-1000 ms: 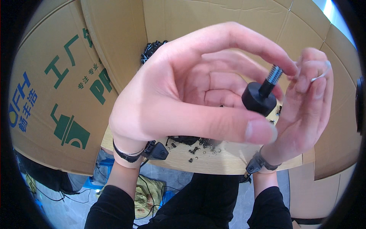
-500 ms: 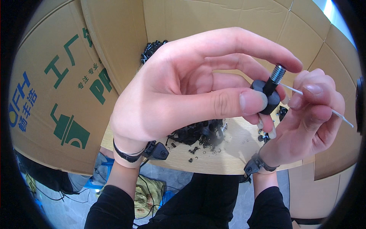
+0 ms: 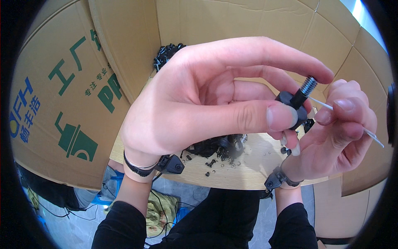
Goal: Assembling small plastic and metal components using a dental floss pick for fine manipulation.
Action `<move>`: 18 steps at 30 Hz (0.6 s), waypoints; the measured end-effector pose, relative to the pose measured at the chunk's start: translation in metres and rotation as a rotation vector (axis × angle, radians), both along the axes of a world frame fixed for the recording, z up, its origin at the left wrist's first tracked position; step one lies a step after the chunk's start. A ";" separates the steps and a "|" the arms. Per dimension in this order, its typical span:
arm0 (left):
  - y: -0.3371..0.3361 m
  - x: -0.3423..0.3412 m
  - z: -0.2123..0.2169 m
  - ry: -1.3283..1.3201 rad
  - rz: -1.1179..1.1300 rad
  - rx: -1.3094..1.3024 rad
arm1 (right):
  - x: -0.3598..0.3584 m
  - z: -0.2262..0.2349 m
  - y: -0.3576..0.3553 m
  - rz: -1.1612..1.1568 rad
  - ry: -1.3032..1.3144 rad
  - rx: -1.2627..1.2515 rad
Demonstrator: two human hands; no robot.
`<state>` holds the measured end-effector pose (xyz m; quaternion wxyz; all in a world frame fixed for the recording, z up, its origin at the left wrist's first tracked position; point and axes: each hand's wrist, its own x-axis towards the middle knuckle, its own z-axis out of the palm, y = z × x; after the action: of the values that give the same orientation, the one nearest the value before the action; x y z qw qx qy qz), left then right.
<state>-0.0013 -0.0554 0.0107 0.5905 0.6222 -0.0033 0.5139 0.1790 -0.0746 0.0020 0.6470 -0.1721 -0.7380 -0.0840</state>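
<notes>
Raised above the bench point(image 3: 257, 168), the knob point(image 3: 286, 98) is pinched in the loosely curled left hand point(image 3: 176, 108); the right hand point(image 3: 338, 139) closes on a white strip point(image 3: 322, 104). The knob is probably light, hard and sturdy, perhaps slick, best gripped round its wide end. Its long axis slants, stud point(image 3: 308, 87) pointing up and right

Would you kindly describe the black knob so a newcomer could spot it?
Above the wooden table, find the left hand. It holds the black knob, whose silvery threaded stud sets it apart from the thin white strip in the right hand.
</notes>
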 end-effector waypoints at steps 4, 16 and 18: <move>0.003 0.003 -0.001 -0.037 -0.046 -0.009 | 0.007 0.003 -0.003 -0.014 -0.036 -0.039; 0.005 -0.006 0.001 0.169 0.141 0.011 | 0.016 0.007 0.012 0.177 -0.006 -0.122; 0.007 -0.009 -0.001 0.216 0.215 0.062 | 0.017 0.008 0.014 0.038 -0.038 -0.132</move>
<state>-0.0102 -0.0482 0.0101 0.5097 0.6885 0.1110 0.5038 0.1955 -0.0608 0.0101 0.6215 -0.1986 -0.7574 -0.0260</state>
